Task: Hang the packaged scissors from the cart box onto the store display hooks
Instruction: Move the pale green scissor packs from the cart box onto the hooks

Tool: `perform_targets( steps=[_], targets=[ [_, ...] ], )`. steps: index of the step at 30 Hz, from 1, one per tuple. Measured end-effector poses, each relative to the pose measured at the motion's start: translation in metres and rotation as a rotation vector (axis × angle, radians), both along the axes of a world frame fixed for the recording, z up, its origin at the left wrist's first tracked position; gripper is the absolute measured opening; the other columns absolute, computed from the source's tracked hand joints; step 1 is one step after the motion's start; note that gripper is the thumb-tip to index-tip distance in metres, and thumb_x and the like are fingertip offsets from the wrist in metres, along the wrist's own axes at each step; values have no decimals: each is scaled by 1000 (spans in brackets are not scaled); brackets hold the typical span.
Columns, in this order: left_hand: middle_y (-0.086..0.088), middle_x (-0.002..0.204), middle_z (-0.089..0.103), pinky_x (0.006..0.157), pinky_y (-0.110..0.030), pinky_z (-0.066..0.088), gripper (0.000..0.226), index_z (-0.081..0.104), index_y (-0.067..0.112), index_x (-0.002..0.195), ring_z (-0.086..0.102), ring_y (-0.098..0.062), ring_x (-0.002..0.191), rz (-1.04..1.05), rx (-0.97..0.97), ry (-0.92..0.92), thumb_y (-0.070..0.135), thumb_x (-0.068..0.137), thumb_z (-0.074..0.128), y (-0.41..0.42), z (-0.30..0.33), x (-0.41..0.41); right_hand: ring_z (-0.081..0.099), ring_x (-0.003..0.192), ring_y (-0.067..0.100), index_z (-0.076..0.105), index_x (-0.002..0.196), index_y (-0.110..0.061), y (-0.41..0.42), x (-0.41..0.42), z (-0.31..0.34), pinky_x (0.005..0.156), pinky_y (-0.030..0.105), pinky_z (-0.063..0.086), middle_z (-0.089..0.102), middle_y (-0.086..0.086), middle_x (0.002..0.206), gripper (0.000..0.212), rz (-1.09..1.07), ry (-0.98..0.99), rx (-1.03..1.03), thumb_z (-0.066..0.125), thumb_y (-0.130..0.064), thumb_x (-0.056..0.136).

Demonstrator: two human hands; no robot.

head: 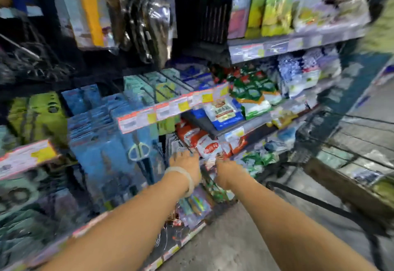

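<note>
**Both hands down at the low hooks, frame is super blurry**

Using the price-tag rail [170, 105] in the middle as the landmark. Both arms reach in below it and a bit to its right. The left hand [185, 163], with a pale bangle [183, 177] on the wrist, is up against the packages hanging under the rail; the right hand [227, 169] is just beside it on the right. There's a lot of motion smear, so honestly I can't tell whether either hand is pinching a pack or just touching the display, and the fingers are mush.

Packaged scissors on blue cards [119, 143] hang in rows below and left of the rail, one with pale loop handles showing clearly. Green-carded packs [36, 115] sit further left of the rail. Right of the rail are shelves with red-and-white bags [204, 143] and blue-and-white bags [223, 113]. The wire cart [341, 153] stands far right of the rail on the concrete floor; what's inside it is too blurred to tell.
</note>
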State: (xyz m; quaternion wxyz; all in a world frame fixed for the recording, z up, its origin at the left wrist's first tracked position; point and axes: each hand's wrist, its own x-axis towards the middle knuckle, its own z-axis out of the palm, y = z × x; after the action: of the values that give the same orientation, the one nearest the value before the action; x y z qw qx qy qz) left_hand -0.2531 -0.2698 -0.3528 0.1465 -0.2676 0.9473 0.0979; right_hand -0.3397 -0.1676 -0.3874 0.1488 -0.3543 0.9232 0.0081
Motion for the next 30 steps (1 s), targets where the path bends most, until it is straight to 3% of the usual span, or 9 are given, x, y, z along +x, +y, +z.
perform_targets(
  steps=[3,7,14,22,30],
  targets=[
    [-15,151,25,114,-48,23,61,26,11,145,23,-36,140,-134,-12,44,28,92,53,44,0,-61,44,124,34,39,131,-7,54,-50,6,99,42,41,45,16,134,45,-98,10,38,53,-21,91],
    [-17,142,39,104,-46,36,49,38,13,137,40,-37,129,-297,-51,84,29,92,47,101,1,-134,42,122,36,38,130,-7,124,-105,15,96,45,41,45,17,132,43,-240,4,85,51,-22,92],
    [-14,141,35,109,-46,32,54,34,15,138,33,-35,133,-526,-56,25,28,89,54,191,-4,-235,42,121,38,37,131,-8,225,-179,12,97,47,40,44,17,131,43,-461,-12,44,49,-24,93],
    [-15,146,31,111,-49,27,55,31,13,140,29,-36,136,-735,-51,17,24,90,52,238,-10,-367,48,118,35,45,126,-10,275,-279,7,97,46,42,50,14,126,39,-642,-9,19,51,-24,90],
    [-12,144,31,110,-46,27,55,28,15,141,30,-34,135,-854,-33,47,24,92,52,264,9,-535,48,120,33,47,125,-10,305,-429,30,97,41,44,50,14,130,38,-856,-25,7,54,-20,88]
  ],
)
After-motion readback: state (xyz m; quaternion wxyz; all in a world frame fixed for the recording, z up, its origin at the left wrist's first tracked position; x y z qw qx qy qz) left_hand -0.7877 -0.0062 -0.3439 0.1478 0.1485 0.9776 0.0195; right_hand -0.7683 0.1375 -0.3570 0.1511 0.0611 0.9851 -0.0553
